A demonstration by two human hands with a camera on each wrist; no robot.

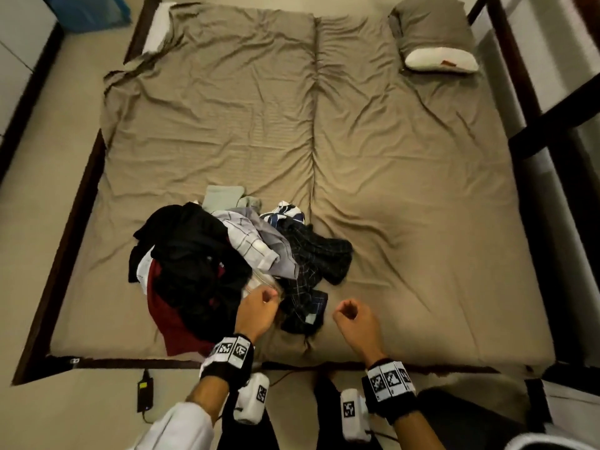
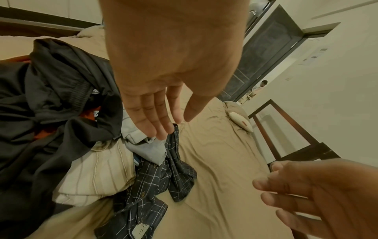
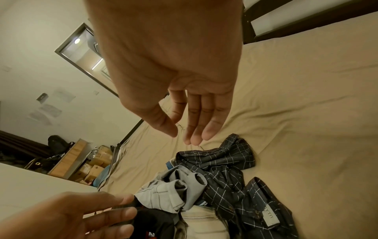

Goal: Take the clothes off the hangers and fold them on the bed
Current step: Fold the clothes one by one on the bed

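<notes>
A heap of clothes lies on the tan bed [image 1: 406, 190] near its front edge, left of centre. In it are a black garment [image 1: 194, 254], a maroon one [image 1: 172, 316], a pale grey checked shirt [image 1: 250, 238], a cream striped piece [image 2: 98, 174] and a dark checked shirt [image 1: 308, 264] with its label up [image 3: 270, 218]. My left hand [image 1: 263, 303] hovers over the heap's near edge, fingers relaxed and holding nothing [image 2: 175, 127]. My right hand [image 1: 349, 311] hangs over bare sheet just right of the dark checked shirt, also empty [image 3: 184, 137]. I see no hangers.
A white pillow [image 1: 441, 60] and a grey one [image 1: 431, 24] lie at the far right corner. A dark wooden frame [image 1: 65, 254] borders the bed. A power adapter [image 1: 145, 394] sits on the floor. The bed's right half is bare, wrinkled sheet.
</notes>
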